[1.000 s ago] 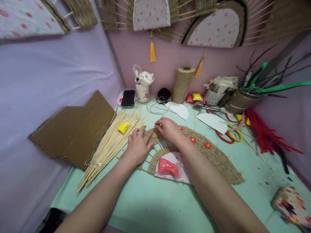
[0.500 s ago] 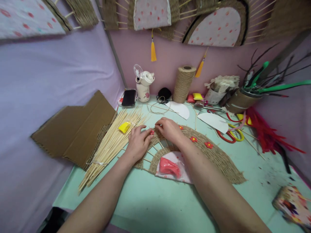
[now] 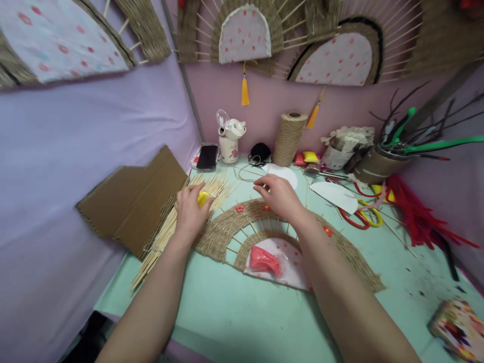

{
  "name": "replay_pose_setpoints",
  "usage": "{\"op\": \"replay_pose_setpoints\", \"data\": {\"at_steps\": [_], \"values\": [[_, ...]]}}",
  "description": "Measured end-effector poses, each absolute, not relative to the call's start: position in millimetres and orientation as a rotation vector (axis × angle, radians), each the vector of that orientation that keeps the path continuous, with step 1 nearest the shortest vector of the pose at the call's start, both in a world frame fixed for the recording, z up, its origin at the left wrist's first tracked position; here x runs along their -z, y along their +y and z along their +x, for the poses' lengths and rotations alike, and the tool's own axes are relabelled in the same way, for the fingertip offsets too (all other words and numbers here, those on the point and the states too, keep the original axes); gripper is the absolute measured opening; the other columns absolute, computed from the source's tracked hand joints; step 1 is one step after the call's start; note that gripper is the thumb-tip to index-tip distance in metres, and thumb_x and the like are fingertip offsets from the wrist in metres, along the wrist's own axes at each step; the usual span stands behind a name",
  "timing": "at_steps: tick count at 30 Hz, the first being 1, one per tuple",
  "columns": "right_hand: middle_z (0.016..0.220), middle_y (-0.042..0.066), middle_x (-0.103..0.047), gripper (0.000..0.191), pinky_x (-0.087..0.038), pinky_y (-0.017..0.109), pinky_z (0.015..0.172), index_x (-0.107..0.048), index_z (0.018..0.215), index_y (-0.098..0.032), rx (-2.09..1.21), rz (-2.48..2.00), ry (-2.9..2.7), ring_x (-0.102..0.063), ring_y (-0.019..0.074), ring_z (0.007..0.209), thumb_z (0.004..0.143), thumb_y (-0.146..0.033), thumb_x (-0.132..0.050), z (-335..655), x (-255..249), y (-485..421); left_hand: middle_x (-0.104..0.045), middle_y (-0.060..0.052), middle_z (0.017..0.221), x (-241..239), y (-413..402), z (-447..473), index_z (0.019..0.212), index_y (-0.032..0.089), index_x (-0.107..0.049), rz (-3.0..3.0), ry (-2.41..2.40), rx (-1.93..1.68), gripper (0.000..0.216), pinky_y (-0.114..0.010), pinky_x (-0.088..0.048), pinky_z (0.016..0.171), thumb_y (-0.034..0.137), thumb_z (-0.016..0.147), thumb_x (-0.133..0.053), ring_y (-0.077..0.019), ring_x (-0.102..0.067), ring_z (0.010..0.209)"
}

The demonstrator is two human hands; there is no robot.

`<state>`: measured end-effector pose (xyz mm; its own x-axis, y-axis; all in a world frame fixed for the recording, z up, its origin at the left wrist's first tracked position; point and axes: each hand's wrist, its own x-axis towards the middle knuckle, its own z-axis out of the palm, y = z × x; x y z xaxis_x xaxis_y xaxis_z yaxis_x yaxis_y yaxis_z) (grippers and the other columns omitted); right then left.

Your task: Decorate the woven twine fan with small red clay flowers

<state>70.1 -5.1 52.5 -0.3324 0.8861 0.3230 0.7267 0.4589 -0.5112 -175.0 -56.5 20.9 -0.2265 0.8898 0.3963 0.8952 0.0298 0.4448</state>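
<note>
A half-round woven fan (image 3: 223, 229) of jute over wooden spokes lies on the green table (image 3: 242, 317). Small red flowers (image 3: 239, 208) sit on its weave. A pink lump in a clear bag (image 3: 264, 260) rests on the spotted cloth at the fan's centre. My left hand (image 3: 189, 212) lies on the bundle of bamboo skewers (image 3: 166, 234), fingers curled round a yellow packet (image 3: 203, 198). My right hand (image 3: 278, 194) hovers over the fan's top edge with fingers bent and a little apart; I see nothing in them.
Folded cardboard (image 3: 132, 201) leans at the left. At the back stand a phone (image 3: 207, 156), a small white mug (image 3: 229, 143), a jute spool (image 3: 288, 138) and a tin of tools (image 3: 378, 164). Red and yellow scissors (image 3: 359, 214) and white paper shapes (image 3: 333, 194) lie at the right. Finished fans hang on the wall.
My left hand left the fan's weave and moved left onto the yellow packet on the skewers. A red flower now sits where my hands met. The view tilted up.
</note>
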Motion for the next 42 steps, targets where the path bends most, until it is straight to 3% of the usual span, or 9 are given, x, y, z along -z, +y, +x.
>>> {"op": "replay_pose_setpoints", "data": {"at_steps": [5, 12, 16, 22, 35, 42], "values": [[0.098, 0.005, -0.073, 0.016, -0.044, 0.031, 0.082, -0.073, 0.095, -0.02, -0.326, -1.289, -2.049, -0.064, 0.0198, 0.09, 0.091, -0.026, -0.058, 85, -75, -12, -0.062, -0.019, 0.123, -4, -49, -187, 0.121, 0.018, -0.063, -1.946, -2.357, 0.912, 0.052, -0.061, -0.036, 0.099, 0.04, 0.075, -0.07, -0.0419, -0.049, 0.12], [0.093, 0.005, -0.073, 0.014, -0.044, 0.032, 0.08, -0.073, 0.091, -0.021, -0.396, -1.181, -2.006, -0.064, 0.0198, 0.086, 0.089, -0.022, -0.059, 83, -83, -19, -0.066, -0.019, 0.12, -4, -42, -193, 0.115, 0.012, -0.065, -1.92, -2.277, 1.319, 0.043, -0.052, -0.04, 0.103, 0.029, 0.077, -0.063, -0.0341, -0.058, 0.115], [0.091, 0.004, -0.071, 0.011, -0.044, 0.03, 0.078, -0.073, 0.092, -0.021, -0.448, -1.115, -2.042, -0.062, 0.0171, 0.082, 0.088, -0.02, -0.062, 69, -79, -23, -0.064, -0.013, 0.126, -12, -47, -178, 0.121, 0.017, -0.062, -2.062, -2.146, 1.652, 0.044, -0.041, -0.05, 0.095, 0.035, 0.08, -0.061, -0.026, -0.061, 0.115], [0.096, 0.002, -0.069, 0.01, -0.043, 0.027, 0.079, -0.072, 0.092, -0.022, -0.62, -1.021, -2.048, -0.06, 0.0126, 0.078, 0.087, -0.021, -0.064, 42, -72, -35, -0.066, -0.009, 0.117, -18, -61, -147, 0.108, 0.019, -0.064, -2.291, -1.956, 1.943, 0.034, -0.035, -0.054, 0.089, 0.035, 0.078, -0.066, -0.0221, -0.063, 0.109], [0.068, -0.002, -0.068, 0.008, -0.043, 0.022, 0.057, -0.065, 0.072, -0.019, -0.963, -1.174, -1.884, -0.059, 0.0116, 0.061, 0.077, -0.023, -0.06, 34, -71, -40, -0.066, -0.007, 0.106, -20, -71, -141, 0.096, 0.022, -0.066, -2.302, -1.796, 1.934, 0.02, -0.037, -0.051, 0.09, 0.028, 0.078, -0.069, -0.0222, -0.061, 0.104], [0.064, -0.003, -0.062, 0.009, -0.04, 0.024, 0.059, -0.06, 0.071, -0.019, -0.862, -1.173, -1.874, -0.055, 0.0125, 0.06, 0.078, -0.019, -0.055, 31, -66, -40, -0.067, -0.006, 0.104, -18, -69, -139, 0.093, 0.022, -0.065, -2.257, -1.797, 2.075, 0.017, -0.032, -0.053, 0.084, 0.028, 0.078, -0.069, -0.0212, -0.062, 0.104]]}}
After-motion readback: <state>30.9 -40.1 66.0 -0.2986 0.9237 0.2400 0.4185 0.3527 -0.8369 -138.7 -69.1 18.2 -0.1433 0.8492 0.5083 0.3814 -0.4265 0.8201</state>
